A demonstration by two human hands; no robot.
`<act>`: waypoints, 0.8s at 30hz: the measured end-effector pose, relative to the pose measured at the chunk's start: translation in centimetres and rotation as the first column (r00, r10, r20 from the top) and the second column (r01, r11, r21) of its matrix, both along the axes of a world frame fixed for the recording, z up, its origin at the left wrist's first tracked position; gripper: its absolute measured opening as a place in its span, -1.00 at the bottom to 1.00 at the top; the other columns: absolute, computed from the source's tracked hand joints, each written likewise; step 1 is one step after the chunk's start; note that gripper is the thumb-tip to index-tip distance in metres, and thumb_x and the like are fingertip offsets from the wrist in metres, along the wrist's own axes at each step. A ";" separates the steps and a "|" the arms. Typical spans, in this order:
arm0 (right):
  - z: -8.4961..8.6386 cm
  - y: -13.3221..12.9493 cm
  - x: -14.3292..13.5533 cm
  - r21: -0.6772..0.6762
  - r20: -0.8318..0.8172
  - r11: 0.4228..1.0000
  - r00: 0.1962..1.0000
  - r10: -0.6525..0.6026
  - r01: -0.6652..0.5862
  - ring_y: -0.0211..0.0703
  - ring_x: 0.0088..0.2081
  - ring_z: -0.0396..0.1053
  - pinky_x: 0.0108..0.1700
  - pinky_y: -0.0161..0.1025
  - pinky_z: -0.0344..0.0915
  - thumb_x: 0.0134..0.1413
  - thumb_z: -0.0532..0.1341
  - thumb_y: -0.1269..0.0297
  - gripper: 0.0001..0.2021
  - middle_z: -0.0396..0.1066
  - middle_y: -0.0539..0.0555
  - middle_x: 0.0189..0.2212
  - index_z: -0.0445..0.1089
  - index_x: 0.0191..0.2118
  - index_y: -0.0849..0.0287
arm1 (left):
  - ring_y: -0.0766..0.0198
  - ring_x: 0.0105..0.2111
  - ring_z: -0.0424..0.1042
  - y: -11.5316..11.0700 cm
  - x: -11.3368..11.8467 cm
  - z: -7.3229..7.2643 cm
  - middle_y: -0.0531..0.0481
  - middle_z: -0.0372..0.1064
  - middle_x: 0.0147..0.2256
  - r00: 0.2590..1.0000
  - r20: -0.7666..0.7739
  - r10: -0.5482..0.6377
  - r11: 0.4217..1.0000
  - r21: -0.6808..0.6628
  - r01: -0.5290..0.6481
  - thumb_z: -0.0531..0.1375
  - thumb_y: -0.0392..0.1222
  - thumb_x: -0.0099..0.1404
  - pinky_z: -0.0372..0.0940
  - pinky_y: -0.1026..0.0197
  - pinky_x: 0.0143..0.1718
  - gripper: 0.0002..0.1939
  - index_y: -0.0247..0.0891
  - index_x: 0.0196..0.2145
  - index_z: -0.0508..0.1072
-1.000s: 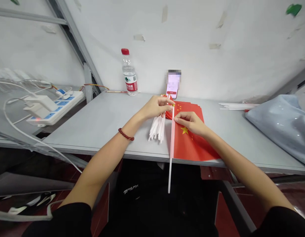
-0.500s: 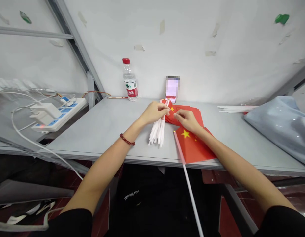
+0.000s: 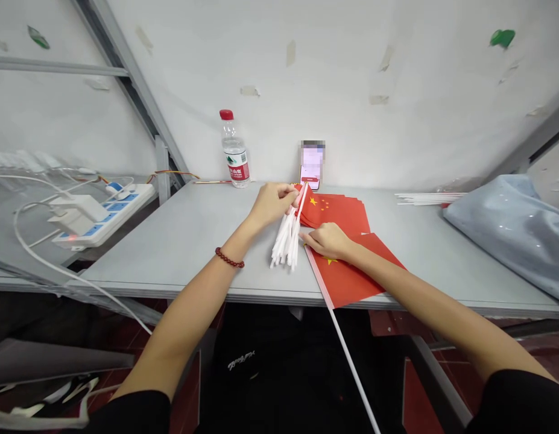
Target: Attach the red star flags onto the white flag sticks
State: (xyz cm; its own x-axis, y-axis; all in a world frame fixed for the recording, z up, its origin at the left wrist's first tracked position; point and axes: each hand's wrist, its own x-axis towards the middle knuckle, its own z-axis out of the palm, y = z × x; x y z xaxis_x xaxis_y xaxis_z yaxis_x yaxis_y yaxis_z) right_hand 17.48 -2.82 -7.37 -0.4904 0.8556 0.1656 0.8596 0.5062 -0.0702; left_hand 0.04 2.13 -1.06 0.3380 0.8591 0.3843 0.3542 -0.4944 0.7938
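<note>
Bottle label partly reading "山泉", phone screen text too small, white cursive lettering unclear

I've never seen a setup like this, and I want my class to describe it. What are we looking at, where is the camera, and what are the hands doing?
There is no machine here: these are a person's two bare hands. One camera, worn on the head, looks forward and down, so the arms reach in from the bottom.

On the grey table lie a pile of red flags and a bunch of white sticks. A bottle and a phone stand at the back; a bag lies at the right.

The left hand is at the top of the bunch. The right hand is over a single flag, fingertips near its stick's top end. How firmly either hand grips is hard to tell.
</note>
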 end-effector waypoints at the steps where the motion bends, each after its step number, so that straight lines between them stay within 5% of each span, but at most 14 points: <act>1: -0.1 -0.1 0.0 0.027 -0.008 1.000 1.000 0.010 -0.010 -0.26 -0.56 0.09 -0.48 -0.26 -0.16 0.37 -0.13 0.13 -0.47 0.21 0.03 -0.63 0.28 -0.58 0.22 | 0.43 -0.65 0.29 0.0 0.0 -0.1 -0.02 0.46 -0.55 1.000 -0.002 -0.006 1.000 0.002 0.006 0.15 -0.20 0.20 0.23 0.31 -0.50 -0.79 -0.34 -0.51 0.48; 6: -0.6 -0.4 -0.3 0.170 -0.004 0.974 0.988 0.155 -0.152 -0.15 -0.26 0.28 -0.41 -0.29 0.01 0.37 -0.06 0.21 -0.60 0.38 0.16 -0.33 0.41 -0.37 0.27 | 0.43 -0.66 0.28 0.2 0.0 -0.3 -0.01 0.44 -0.56 1.000 -0.019 -0.008 1.000 0.021 0.008 0.13 -0.20 0.20 0.22 0.32 -0.52 -0.78 -0.33 -0.52 0.47; 11: -0.6 -0.7 -0.5 0.175 0.041 0.982 0.997 0.069 -0.075 -0.26 -0.56 0.09 -0.51 -0.25 -0.16 0.34 -0.06 0.20 -0.51 0.23 0.06 -0.62 0.27 -0.61 0.23 | 0.45 -0.67 0.28 0.3 0.1 -0.5 -0.01 0.46 -0.54 1.000 -0.022 -0.005 1.000 -0.008 0.005 0.14 -0.21 0.20 0.22 0.33 -0.53 -0.81 -0.34 -0.47 0.48; 15: 0.4 -0.3 0.0 0.268 -0.259 0.961 0.966 0.000 0.071 -0.32 -0.64 -0.17 -0.53 -0.26 -0.21 0.31 -0.08 0.18 -0.54 -0.05 -0.07 -0.72 0.04 -0.65 0.15 | 0.47 -0.70 0.24 -0.4 -0.1 0.1 0.01 0.43 -0.57 0.986 -0.061 -0.156 0.983 -0.102 0.150 0.16 -0.13 0.23 0.14 0.36 -0.64 -0.77 -0.33 -0.45 0.51; 19: 1.6 0.3 0.7 0.245 -0.572 0.955 0.820 0.003 0.168 -0.33 -0.63 -0.17 -0.54 -0.28 -0.15 0.29 -0.11 0.15 -0.60 -0.13 -0.10 -0.70 -0.12 -0.59 0.11 | 0.43 -0.68 0.31 -1.6 -0.1 0.8 -0.03 0.49 -0.48 0.892 -0.149 -0.427 0.876 -0.311 0.368 0.20 -0.08 0.21 0.09 0.35 -0.72 -0.78 -0.29 -0.38 0.55; 24: 2.2 0.1 0.3 0.156 -0.689 0.974 0.724 -0.011 0.164 -0.33 -0.61 -0.13 -0.52 -0.29 -0.08 0.26 -0.06 0.12 -0.60 -0.11 -0.10 -0.69 -0.12 -0.58 0.11 | 0.45 -0.74 0.25 -2.2 0.4 0.9 0.02 0.40 -0.62 0.891 -0.115 -0.440 0.860 -0.338 0.381 0.23 -0.16 0.18 0.08 0.34 -0.74 -0.82 -0.29 -0.51 0.49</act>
